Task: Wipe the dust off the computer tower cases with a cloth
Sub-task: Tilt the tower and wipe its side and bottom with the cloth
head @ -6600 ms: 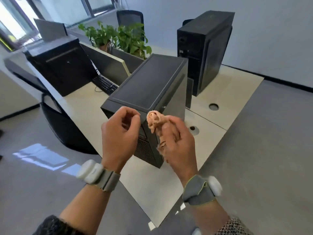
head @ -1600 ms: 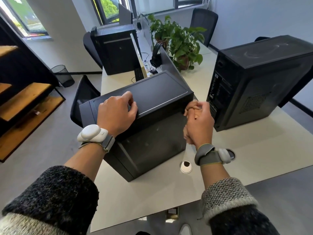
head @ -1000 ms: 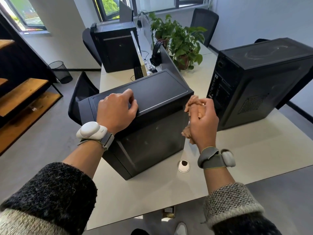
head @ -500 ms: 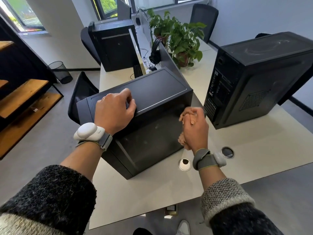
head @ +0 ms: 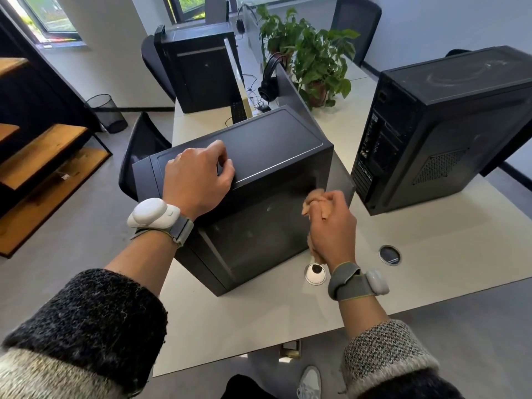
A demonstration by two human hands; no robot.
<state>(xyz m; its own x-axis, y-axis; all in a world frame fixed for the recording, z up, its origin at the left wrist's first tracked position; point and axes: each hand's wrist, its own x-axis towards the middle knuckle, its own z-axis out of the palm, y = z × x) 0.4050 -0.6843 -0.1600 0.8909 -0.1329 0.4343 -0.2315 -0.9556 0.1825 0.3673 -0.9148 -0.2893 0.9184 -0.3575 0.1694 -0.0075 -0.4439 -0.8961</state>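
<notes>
Left of centre, my left hand (head: pixel 198 177) is gripping the top edge of the nearest black boxy metal tower case (head: pixel 267 151), fingers curled, wrist bent down. That case is standing mid-frame on the pale surface (head: pixel 259 326). I am judging it heavy, stiff and smooth-sided, so steadying it from above suits. Lower right of centre, my right hand (head: pixel 331 228) is clenching the soft, light peach cloth (head: pixel 312 200) in a fist against the dusty side panel. A second black tower case (head: pixel 449 125) is standing at the right.

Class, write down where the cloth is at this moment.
Head view, lower centre-right: the cloth is bunched in the right hand, at the right end of the nearest tower case, above the desk.
</notes>
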